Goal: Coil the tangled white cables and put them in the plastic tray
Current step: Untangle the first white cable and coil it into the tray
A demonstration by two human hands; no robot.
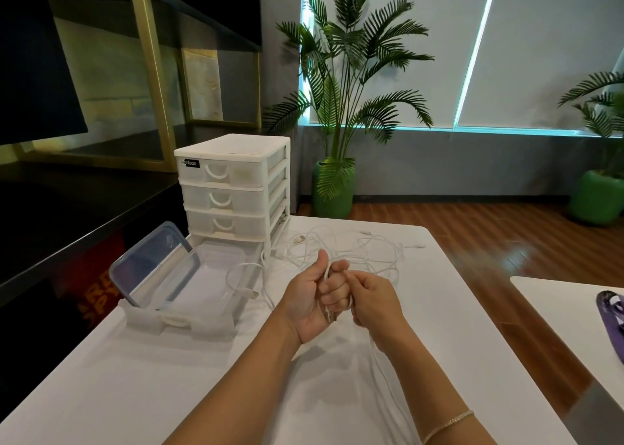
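Observation:
A tangle of white cables (358,247) lies on the white table (169,377) beyond my hands. My left hand (315,296) grips a white cable wound round its curled fingers, thumb up, a plug end sticking out below. My right hand (373,297) pinches the same cable right beside the left fingers, and the cable trails down from it toward the table's near edge. The clear plastic tray (206,323) stands open at the left, with one cable's loop and plug (243,276) hanging over its right side.
A clear lid with a blue rim (152,262) leans inside the tray's left end. Behind it stands a white three-drawer organiser (236,188). A second white table with a purple object (611,313) is at the right. Potted plants stand on the wooden floor behind.

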